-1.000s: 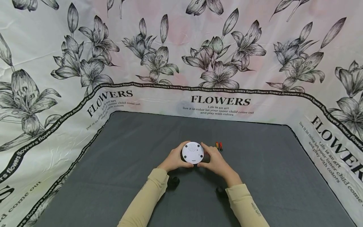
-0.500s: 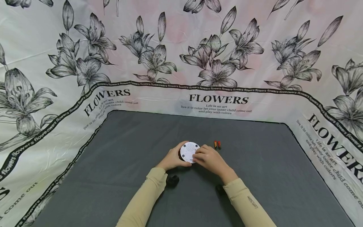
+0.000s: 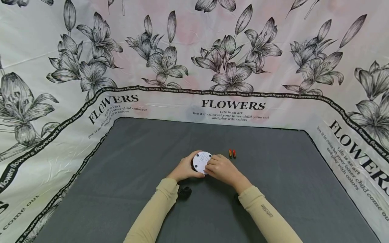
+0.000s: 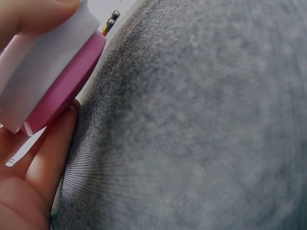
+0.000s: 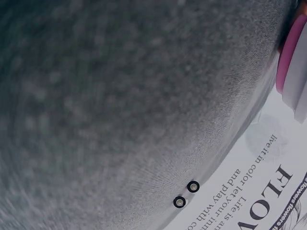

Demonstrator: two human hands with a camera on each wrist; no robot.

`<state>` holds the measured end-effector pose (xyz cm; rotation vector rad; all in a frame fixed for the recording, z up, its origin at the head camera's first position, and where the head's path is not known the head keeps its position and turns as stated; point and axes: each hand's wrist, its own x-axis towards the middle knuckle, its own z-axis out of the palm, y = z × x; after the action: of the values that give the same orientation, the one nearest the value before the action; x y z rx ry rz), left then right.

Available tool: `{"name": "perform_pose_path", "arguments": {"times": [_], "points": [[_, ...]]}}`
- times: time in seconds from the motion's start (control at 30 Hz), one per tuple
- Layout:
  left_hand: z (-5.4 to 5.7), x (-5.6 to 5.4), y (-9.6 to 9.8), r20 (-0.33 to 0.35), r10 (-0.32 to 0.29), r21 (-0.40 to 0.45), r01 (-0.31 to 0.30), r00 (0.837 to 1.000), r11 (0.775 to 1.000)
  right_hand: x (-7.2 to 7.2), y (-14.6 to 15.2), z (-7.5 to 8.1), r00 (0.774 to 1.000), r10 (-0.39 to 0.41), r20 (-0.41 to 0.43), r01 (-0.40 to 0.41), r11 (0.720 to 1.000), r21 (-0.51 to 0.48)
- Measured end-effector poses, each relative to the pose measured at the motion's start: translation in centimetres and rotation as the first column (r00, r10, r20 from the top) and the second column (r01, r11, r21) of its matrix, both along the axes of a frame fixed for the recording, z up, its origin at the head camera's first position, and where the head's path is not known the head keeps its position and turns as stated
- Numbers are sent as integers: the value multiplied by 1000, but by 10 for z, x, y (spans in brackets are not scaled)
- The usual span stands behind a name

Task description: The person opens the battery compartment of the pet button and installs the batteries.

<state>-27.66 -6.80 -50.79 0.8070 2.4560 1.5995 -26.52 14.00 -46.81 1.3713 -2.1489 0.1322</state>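
A round white device with a patch of small holes and dark round feet (image 3: pixel 200 161) is held above the grey cloth, this face turned up. My left hand (image 3: pixel 185 168) grips it from the left, thumb on the near edge. Seen from the left wrist, a pink part (image 4: pixel 67 91) lies beneath the white body, between thumb and fingers (image 4: pixel 48 158). My right hand (image 3: pixel 223 170) has its fingers curled against the device's right edge and covers part of the face. What those fingertips touch is hidden. In the right wrist view only the device's side (image 5: pixel 288 55) shows clearly.
Two red-and-gold batteries (image 3: pixel 232 154) lie side by side on the grey cloth (image 3: pixel 273 175), just beyond my right hand. A dark object (image 3: pixel 184 193) sits below the left wrist. Behind the cloth rises a white flower-printed sheet (image 3: pixel 170 104).
My right hand has shifted from gripping the device's right side to curling its fingers over the right part of the face. The left hand keeps its grip. The view shifts slightly.
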Motion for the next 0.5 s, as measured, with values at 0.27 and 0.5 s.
{"name": "perform_pose_path", "arguments": {"times": [0.27,0.5], "points": [[10,5,-1,-5,-38,31,38,999,999,-2,1,1,992,59,116,-57,998,-20],[20,11,-2,25,-70,78,68,997,995,-3,0,1,992,92,89,-93,996,-2]]}}
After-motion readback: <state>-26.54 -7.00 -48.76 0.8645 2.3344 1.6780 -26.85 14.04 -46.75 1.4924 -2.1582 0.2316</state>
